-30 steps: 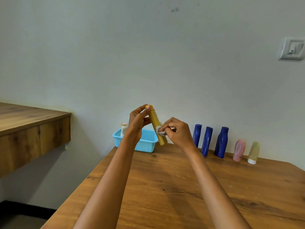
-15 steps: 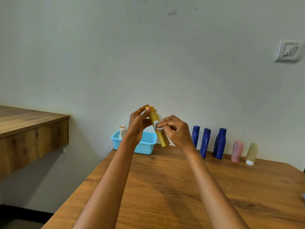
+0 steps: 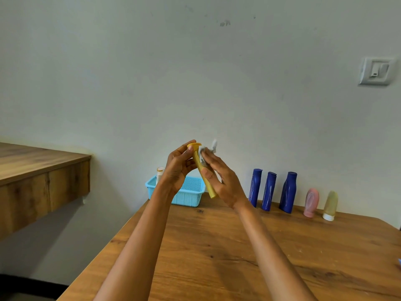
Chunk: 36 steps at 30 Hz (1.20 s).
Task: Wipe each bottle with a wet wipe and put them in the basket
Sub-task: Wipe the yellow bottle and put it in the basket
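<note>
- The yellow bottle (image 3: 205,183) is a slim, smooth plastic tube with a flared cap end, held in the air above the far edge of the table, tilted with the cap up and to the left.
- The left hand (image 3: 179,168) grips the bottle near its cap, fingers and thumb curled round it.
- The right hand (image 3: 221,180) wraps the bottle's shaft, thumb across the front, and presses a crumpled grey-white wet wipe (image 3: 206,154) against the upper part; a loose tuft of the wipe sticks up beside the cap.
- Behind the hands, a light blue basket (image 3: 186,196) of perforated, lattice-like plastic sits at the back left corner of the table; a small pale bottle (image 3: 160,173) stands upright in its left end.
- Three dark blue bottles (image 3: 270,191), glossy and contoured, stand upright in a row near the wall, just beside one another.
- To their right, a rounded pink tube (image 3: 311,205) and a translucent yellowish tube (image 3: 330,206) with a white cap stand cap-down.
- The wooden table (image 3: 217,257) shows a warm grain with dark knots.
- A wooden shelf (image 3: 41,177) juts from the pale wall at left; a white wall switch (image 3: 375,71) sits at upper right.
</note>
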### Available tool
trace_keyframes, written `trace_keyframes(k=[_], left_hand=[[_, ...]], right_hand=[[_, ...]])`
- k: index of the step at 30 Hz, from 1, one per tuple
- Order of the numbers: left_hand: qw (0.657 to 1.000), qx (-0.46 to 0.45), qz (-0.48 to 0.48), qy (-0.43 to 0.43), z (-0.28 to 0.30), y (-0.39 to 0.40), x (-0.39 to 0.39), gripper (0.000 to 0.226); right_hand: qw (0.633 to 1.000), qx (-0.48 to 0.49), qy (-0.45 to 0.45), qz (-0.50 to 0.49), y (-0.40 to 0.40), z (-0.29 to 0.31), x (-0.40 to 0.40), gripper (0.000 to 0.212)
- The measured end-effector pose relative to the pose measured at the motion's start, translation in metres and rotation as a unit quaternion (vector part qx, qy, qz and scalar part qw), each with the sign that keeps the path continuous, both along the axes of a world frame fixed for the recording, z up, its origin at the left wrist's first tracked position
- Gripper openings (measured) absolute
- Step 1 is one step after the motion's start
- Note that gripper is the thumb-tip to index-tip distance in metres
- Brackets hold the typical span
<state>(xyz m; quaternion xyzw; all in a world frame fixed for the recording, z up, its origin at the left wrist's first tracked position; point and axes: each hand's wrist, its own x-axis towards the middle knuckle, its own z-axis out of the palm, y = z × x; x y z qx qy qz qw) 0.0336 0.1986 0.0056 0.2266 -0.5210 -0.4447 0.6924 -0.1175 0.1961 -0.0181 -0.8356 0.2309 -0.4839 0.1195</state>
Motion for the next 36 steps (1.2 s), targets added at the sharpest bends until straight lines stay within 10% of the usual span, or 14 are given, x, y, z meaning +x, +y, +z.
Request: trace_keyframes(k=[23, 36], left_hand=[[1.000, 0.002, -0.021, 0.020, -0.004, -0.003, -0.002, 0.043], [0.998, -0.018, -0.046, -0.035, -0.005, -0.002, 0.003, 0.057]], right_hand=[[0.988, -0.127, -0.083, -0.036, 0.004, -0.001, -0.001, 0.036], [0.992, 0.041, -0.118, -0.024, 0.005, 0.004, 0.009, 0.039]])
